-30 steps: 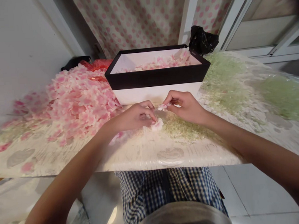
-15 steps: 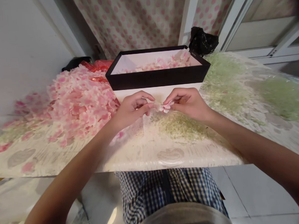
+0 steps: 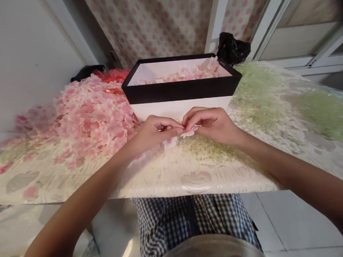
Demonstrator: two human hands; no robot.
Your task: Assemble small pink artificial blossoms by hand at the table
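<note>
Pinching a thin, scalloped pink-and-white blossom (image 3: 190, 132) in the right hand (image 3: 214, 124), over wispy green sprigs (image 3: 213, 148) and before a smooth, black-banded box (image 3: 181, 91); with the left hand (image 3: 157, 134) bent close alongside, in a hold too hidden to tell; near ruffled pink petals (image 3: 94, 117).

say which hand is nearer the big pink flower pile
Left. The left hand is beside the pink flower pile, on its right; the right hand is farther right.
</note>
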